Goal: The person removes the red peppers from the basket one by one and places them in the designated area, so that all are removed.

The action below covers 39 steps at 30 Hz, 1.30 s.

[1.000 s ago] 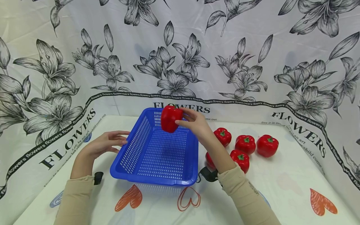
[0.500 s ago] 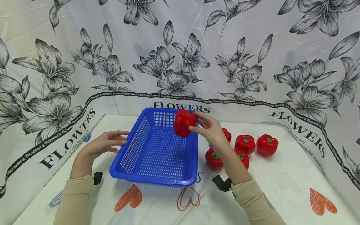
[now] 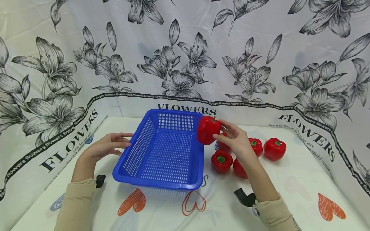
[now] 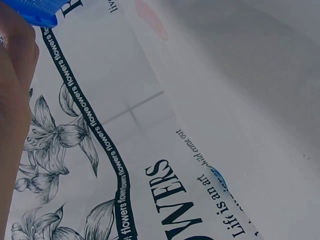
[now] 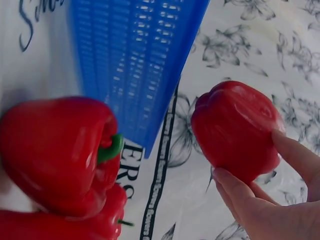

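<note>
In the head view my right hand pinches a red bell pepper with a green stem, raised over the right rim of a blue plastic basket. The right wrist view shows the thumb and fingertips against that bell pepper, beside the basket's mesh wall. My left hand rests its relaxed fingertips at the basket's left rim. Only part of this left hand appears in the left wrist view, near a basket corner. The basket floor is bare.
Several more red bell peppers lie on the table right of the basket, among them a near one and a far-right one. My right forearm partly covers some. A flower-printed cloth hangs behind the white table cover.
My right hand has moved right with the bell pepper, from over the basket to its right rim. The pepper has tilted, showing more of its stem. Left hand and basket stay put.
</note>
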Each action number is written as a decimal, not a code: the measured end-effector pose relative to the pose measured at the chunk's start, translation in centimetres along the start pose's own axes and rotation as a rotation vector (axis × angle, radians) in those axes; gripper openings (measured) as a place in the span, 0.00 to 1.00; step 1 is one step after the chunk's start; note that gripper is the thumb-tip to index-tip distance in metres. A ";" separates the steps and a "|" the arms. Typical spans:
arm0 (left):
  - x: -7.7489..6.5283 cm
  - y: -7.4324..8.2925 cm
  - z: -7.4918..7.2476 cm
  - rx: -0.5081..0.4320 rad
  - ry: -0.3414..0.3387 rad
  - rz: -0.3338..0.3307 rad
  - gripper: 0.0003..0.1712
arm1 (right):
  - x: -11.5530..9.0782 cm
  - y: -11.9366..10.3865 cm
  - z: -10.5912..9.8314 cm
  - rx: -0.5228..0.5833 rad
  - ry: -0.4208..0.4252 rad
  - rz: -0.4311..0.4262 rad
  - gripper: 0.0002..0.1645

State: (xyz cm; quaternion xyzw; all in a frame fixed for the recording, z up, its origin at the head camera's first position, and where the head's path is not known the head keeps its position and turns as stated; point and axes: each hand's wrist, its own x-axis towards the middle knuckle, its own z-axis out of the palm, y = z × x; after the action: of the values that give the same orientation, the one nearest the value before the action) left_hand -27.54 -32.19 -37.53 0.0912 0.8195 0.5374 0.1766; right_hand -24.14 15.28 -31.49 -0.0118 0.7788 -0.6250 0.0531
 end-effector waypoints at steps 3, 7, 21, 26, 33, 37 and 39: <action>0.0 0.0 -0.1 0.003 0.002 -0.001 0.36 | -0.5 0.4 -1.0 0.000 0.020 0.004 0.45; 0.0 0.0 -0.1 -0.002 0.001 -0.002 0.36 | -1.2 0.8 -2.1 -0.015 0.047 0.030 0.46; -0.2 0.2 0.0 -0.003 0.000 0.008 0.35 | -3.4 2.4 -6.2 -0.010 0.138 0.047 0.50; -0.1 0.2 0.0 0.006 0.008 0.003 0.36 | -3.9 3.1 -7.7 -0.005 0.171 0.057 0.50; -0.1 0.2 0.0 0.011 0.003 -0.001 0.37 | -4.6 4.1 -9.4 0.024 0.216 0.070 0.50; -0.1 0.2 0.0 0.011 0.003 -0.004 0.37 | -5.1 4.9 -10.1 0.126 0.225 0.034 0.51; -0.1 0.2 0.0 0.010 0.006 -0.003 0.37 | -5.3 5.3 -10.5 0.156 0.232 0.017 0.50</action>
State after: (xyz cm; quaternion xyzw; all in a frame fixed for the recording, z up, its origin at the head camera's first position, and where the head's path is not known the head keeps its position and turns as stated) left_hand -27.43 -32.18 -37.32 0.0891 0.8228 0.5335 0.1745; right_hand -19.63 27.08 -34.10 0.0714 0.7289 -0.6802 -0.0313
